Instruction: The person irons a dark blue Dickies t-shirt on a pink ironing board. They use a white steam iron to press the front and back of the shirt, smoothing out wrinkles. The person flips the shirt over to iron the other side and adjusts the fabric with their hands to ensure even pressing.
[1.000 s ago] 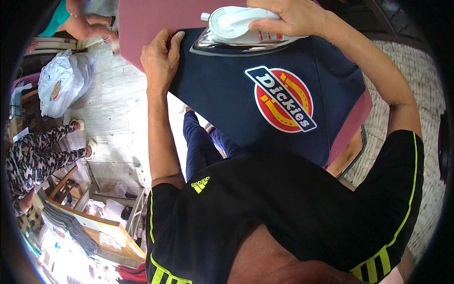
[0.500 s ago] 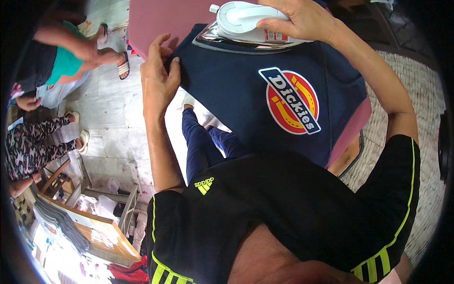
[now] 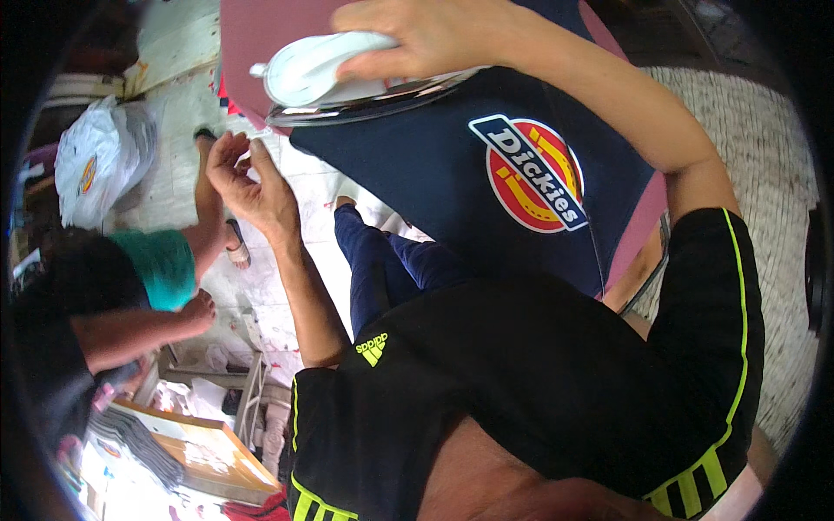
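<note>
Navy fabric, a dark-blue garment (image 3: 434,182) with a round red, yellow and blue printed emblem (image 3: 532,174), lies flat on a pink padded ironing board (image 3: 261,35), its lower edge hanging toward the person's body. White-bodied iron (image 3: 347,74) with a shiny metal soleplate sits on the garment's upper edge, nose pointing to the person's left. Right hand (image 3: 426,35) grips the iron from above, fingers (image 3: 382,62) curled and pressed together around the handle. Left hand (image 3: 248,178) is off the garment, raised just beside its left edge over the pale floor (image 3: 174,191); its fingers (image 3: 228,148) are loosely bent, the tips drawn close together, and whether they pinch anything cannot be told. Person wears a black shirt (image 3: 539,373) with neon-green stripes and dark-blue trousers (image 3: 391,269). At far left, another person in a teal top (image 3: 161,265) bends low, one hand (image 3: 198,311) near the floor. White plastic bag (image 3: 100,169) lies farther up left. Wooden tray (image 3: 204,456) with folded dark cloth (image 3: 130,438) sits at lower left.
</note>
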### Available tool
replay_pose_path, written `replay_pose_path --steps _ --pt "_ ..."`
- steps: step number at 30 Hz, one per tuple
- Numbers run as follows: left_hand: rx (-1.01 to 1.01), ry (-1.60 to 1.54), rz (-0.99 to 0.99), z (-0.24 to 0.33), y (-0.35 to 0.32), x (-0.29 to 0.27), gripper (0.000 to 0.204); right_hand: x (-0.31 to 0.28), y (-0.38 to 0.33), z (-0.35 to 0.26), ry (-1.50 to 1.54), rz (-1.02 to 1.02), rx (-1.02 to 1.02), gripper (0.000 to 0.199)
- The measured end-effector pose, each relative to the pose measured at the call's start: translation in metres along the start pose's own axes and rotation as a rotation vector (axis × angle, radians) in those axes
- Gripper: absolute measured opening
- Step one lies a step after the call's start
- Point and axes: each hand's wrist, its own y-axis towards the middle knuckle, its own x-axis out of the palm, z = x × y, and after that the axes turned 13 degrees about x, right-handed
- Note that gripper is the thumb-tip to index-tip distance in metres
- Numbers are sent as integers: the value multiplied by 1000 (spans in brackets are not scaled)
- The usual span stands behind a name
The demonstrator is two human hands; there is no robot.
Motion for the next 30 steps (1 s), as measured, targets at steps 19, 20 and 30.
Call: replay_pose_path --steps 19,20,30 --pt "709 -169 -1147 187 -112 178 62 -155 -162 37 -131 404 688 46" --pt "766 -201 -1180 193 -132 187 71 -161 -181 32 -124 419 748 46" --pt "787 -909 -1681 221 -169 164 35 -72 -347 64 -76 277 934 35"
